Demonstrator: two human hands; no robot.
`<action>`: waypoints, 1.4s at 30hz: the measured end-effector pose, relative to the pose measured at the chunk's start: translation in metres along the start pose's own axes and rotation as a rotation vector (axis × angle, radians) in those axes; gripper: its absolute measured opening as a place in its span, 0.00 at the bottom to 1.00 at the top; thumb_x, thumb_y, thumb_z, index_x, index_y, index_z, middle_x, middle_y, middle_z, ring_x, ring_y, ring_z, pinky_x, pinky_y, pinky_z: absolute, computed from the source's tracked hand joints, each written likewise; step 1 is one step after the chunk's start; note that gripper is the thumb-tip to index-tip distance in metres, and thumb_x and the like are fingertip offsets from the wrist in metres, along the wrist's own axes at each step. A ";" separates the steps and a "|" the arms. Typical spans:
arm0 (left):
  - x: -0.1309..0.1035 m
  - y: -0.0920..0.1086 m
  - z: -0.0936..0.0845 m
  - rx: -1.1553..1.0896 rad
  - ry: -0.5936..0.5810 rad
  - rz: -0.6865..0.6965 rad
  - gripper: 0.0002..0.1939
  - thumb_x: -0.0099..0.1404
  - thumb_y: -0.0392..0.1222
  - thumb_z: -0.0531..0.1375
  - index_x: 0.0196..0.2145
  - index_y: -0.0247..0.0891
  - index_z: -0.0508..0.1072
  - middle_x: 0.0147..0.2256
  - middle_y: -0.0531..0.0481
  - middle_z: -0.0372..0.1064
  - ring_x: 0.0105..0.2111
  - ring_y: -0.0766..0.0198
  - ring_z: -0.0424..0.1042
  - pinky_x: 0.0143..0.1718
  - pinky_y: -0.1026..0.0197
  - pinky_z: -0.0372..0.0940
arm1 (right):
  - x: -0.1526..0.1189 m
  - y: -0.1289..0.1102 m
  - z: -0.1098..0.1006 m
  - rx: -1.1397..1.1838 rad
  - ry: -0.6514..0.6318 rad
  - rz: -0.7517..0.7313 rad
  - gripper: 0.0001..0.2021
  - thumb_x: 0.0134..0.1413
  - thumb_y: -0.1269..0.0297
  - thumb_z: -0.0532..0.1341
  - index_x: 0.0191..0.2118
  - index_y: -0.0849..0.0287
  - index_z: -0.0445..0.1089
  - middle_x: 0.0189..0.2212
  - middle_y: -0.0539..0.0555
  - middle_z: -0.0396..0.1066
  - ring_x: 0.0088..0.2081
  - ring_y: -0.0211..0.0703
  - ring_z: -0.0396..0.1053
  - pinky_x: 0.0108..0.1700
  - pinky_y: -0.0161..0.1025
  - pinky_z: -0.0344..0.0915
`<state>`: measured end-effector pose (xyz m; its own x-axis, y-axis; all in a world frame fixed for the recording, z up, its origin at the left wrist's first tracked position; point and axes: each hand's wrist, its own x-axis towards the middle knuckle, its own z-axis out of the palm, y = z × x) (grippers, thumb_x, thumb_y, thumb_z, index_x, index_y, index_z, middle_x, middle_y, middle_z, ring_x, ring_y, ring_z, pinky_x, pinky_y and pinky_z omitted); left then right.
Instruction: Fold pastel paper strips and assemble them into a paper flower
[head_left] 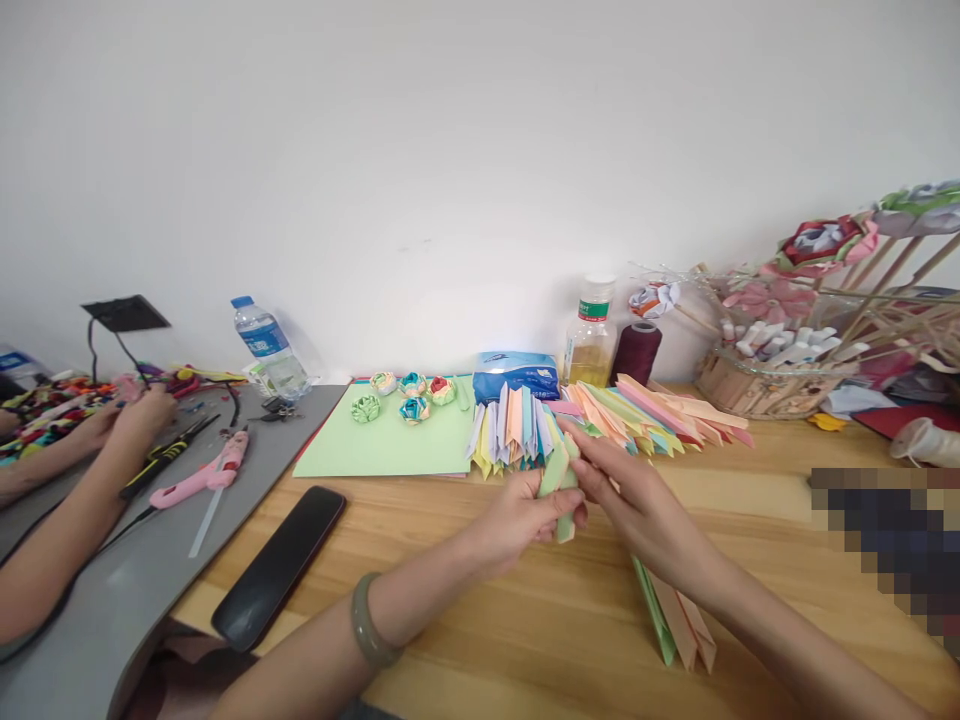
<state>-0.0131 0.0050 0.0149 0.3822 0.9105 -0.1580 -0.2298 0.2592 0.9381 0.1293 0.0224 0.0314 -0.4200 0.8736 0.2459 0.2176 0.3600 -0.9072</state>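
Observation:
A folded light-green paper piece [556, 470] with peach edges is held between both hands over the wooden table. My left hand [525, 515], closed, grips its lower part with the thumb on top. My right hand [626, 490] pinches its upper right side with the fingertips. Right behind them stands a row of folded paper strips [517, 425] in several pastel colours, with more folded strips [637, 410] fanned out to the right. Under my right forearm lie green and peach folded strips [679, 625], partly hidden.
Several paper flowers [414, 410] rest on green paper sheets [390, 455]. A black phone [279, 568] lies left of my forearm. Along the wall are a tissue pack [516, 375], a glue bottle [591, 335] and a basket [769, 385]. A co-worker's hands [142, 415] are near a pink glue gun [202, 475].

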 end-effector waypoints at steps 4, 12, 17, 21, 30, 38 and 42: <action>-0.003 0.003 -0.004 -0.013 -0.135 -0.019 0.20 0.49 0.56 0.61 0.24 0.34 0.65 0.19 0.55 0.59 0.16 0.76 0.47 0.19 0.65 0.38 | -0.001 -0.002 -0.006 0.087 -0.086 0.037 0.25 0.55 0.52 0.52 0.58 0.49 0.53 0.46 0.55 0.67 0.43 0.46 0.67 0.47 0.45 0.61; -0.013 0.014 -0.006 -0.028 -0.405 -0.089 0.24 0.51 0.58 0.59 0.34 0.31 0.73 0.19 0.54 0.54 0.17 0.74 0.48 0.19 0.63 0.36 | 0.002 -0.007 -0.015 0.474 -0.090 0.139 0.12 0.45 0.55 0.62 0.37 0.52 0.74 0.32 0.51 0.74 0.37 0.44 0.69 0.44 0.43 0.62; -0.014 0.015 -0.006 -0.002 -0.396 -0.120 0.25 0.48 0.59 0.61 0.32 0.32 0.74 0.18 0.54 0.54 0.17 0.73 0.48 0.20 0.64 0.38 | 0.001 -0.010 -0.010 0.665 -0.147 0.235 0.12 0.43 0.53 0.63 0.31 0.55 0.74 0.24 0.50 0.71 0.23 0.37 0.66 0.29 0.36 0.63; -0.014 0.015 -0.005 -0.021 -0.396 -0.125 0.21 0.48 0.57 0.62 0.28 0.33 0.75 0.17 0.55 0.54 0.17 0.73 0.50 0.21 0.64 0.41 | 0.001 -0.011 -0.010 0.674 -0.091 0.261 0.11 0.40 0.55 0.65 0.28 0.57 0.74 0.22 0.50 0.69 0.24 0.37 0.64 0.28 0.35 0.62; -0.015 0.016 -0.007 0.023 -0.458 -0.133 0.20 0.50 0.55 0.61 0.30 0.33 0.75 0.18 0.54 0.56 0.17 0.73 0.53 0.20 0.65 0.42 | 0.000 -0.007 -0.011 0.685 -0.080 0.287 0.11 0.37 0.55 0.67 0.25 0.58 0.74 0.19 0.47 0.64 0.21 0.31 0.56 0.24 0.31 0.54; -0.012 0.010 -0.011 -0.052 -0.436 -0.159 0.19 0.51 0.54 0.61 0.30 0.32 0.73 0.18 0.54 0.57 0.16 0.74 0.55 0.16 0.67 0.47 | 0.003 0.002 -0.011 0.524 -0.050 0.250 0.13 0.39 0.53 0.66 0.29 0.58 0.74 0.23 0.49 0.67 0.25 0.35 0.62 0.29 0.35 0.60; -0.007 0.007 -0.011 -0.171 -0.308 -0.076 0.16 0.53 0.50 0.61 0.28 0.32 0.72 0.18 0.54 0.58 0.14 0.77 0.52 0.14 0.69 0.42 | 0.005 0.004 -0.015 0.379 0.036 0.088 0.20 0.45 0.50 0.61 0.45 0.51 0.68 0.36 0.52 0.69 0.36 0.43 0.66 0.38 0.40 0.64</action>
<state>-0.0273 0.0045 0.0193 0.6496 0.7536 -0.1001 -0.3274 0.3962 0.8578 0.1415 0.0328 0.0335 -0.3821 0.9088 0.1676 -0.0923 0.1429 -0.9854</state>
